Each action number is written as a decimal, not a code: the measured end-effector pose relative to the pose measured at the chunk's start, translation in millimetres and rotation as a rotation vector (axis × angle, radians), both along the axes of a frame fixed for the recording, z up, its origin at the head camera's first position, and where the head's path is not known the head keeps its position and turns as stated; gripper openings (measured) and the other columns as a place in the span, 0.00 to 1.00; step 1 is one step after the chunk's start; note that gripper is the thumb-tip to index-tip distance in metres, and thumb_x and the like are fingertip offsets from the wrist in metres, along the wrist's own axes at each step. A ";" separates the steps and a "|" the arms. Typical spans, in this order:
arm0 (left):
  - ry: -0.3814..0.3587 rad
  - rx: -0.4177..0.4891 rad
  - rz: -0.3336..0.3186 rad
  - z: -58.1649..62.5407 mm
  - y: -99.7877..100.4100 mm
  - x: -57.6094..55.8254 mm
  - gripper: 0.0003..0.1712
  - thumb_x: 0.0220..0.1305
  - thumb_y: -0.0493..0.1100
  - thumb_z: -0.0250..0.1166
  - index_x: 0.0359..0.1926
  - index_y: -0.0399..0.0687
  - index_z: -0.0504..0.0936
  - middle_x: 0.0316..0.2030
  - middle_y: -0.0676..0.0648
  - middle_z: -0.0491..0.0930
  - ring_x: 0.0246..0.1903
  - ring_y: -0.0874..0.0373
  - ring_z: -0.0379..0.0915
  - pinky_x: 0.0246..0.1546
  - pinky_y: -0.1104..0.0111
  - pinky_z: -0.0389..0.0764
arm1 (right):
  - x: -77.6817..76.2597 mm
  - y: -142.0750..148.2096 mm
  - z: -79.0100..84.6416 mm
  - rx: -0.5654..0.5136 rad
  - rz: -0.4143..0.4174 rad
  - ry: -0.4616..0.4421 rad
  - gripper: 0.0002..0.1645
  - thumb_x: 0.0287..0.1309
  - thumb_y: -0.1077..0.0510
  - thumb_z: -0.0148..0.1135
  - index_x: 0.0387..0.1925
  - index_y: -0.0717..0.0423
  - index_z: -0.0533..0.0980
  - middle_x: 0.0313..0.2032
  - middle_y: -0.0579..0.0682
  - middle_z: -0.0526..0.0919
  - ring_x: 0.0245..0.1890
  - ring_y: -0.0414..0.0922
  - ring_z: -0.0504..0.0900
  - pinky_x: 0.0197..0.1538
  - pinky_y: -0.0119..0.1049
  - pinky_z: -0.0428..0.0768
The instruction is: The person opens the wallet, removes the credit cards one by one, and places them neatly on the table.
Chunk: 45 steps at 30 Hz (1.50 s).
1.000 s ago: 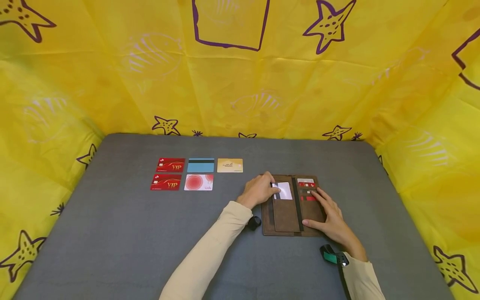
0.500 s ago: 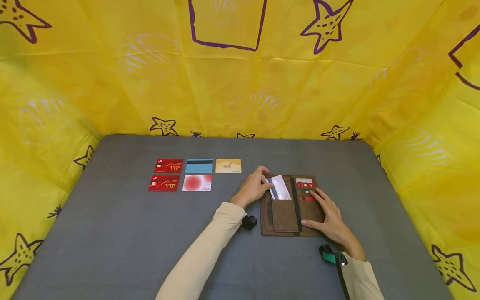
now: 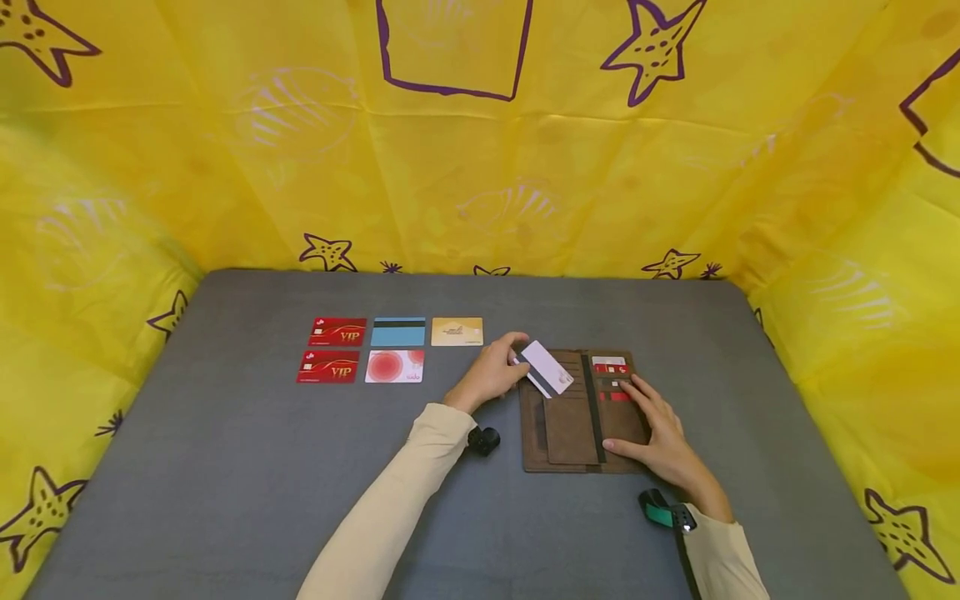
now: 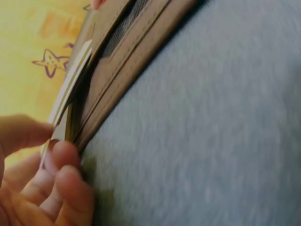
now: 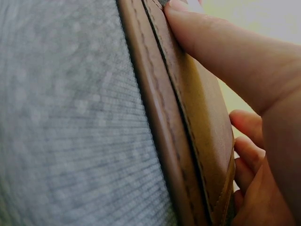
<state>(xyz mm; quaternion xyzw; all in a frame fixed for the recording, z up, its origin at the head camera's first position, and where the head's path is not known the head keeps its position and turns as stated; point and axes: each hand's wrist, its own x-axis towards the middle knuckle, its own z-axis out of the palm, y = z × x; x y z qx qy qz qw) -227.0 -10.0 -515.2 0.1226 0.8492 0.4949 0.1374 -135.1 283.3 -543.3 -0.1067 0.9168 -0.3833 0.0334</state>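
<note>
My left hand [image 3: 487, 372] pinches a white card [image 3: 549, 367] with a dark stripe, between thumb and fingers. The card is tilted and overlaps the upper left part of an open brown wallet [image 3: 573, 433] in the head view. In the left wrist view the card [image 4: 73, 87] shows nearly edge-on beside the wallet's stitched edge [image 4: 127, 70]. My right hand [image 3: 666, 437] rests with spread fingers on the wallet's right half, its thumb near the black band [image 3: 592, 408]. Red and white cards [image 3: 611, 367] sit in the slots there.
Left of the wallet, two red VIP cards [image 3: 337, 332], a blue striped card [image 3: 399, 332], a gold card [image 3: 457, 332] and a white card with a pink circle [image 3: 394, 367] lie in two rows on the grey table [image 3: 225, 467]. Yellow patterned cloth [image 3: 420, 183] surrounds the table.
The white card has come up out of the wallet's left pocket and turned at a slant, as my left hand drew it leftward. My right hand has stayed in place.
</note>
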 end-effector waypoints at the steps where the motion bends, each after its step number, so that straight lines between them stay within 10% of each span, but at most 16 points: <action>1: -0.005 -0.009 -0.017 0.9 -2.0 0.0 0.29 0.66 0.35 0.60 0.68 0.43 0.69 0.25 0.49 0.72 0.12 0.62 0.65 0.13 0.73 0.68 | 0.0 0.0 0.1 0.002 0.000 0.000 0.55 0.46 0.50 0.78 0.73 0.53 0.60 0.76 0.60 0.51 0.71 0.71 0.48 0.62 0.74 0.45; 18: 0.077 -0.196 -0.165 10.5 -11.1 6.9 0.39 0.56 0.38 0.74 0.68 0.42 0.69 0.31 0.46 0.78 0.27 0.61 0.68 0.28 0.73 0.66 | 0.2 0.3 -0.2 0.004 0.004 0.007 0.56 0.46 0.50 0.78 0.73 0.56 0.59 0.76 0.63 0.51 0.71 0.72 0.49 0.62 0.74 0.45; 45: 0.184 -0.186 0.130 -1.2 -51.1 31.2 0.37 0.52 0.43 0.77 0.63 0.47 0.75 0.23 0.53 0.71 0.23 0.61 0.64 0.28 0.69 0.66 | 0.2 0.3 0.8 0.003 0.009 -0.020 0.56 0.48 0.50 0.77 0.74 0.55 0.58 0.76 0.61 0.49 0.72 0.71 0.47 0.63 0.74 0.43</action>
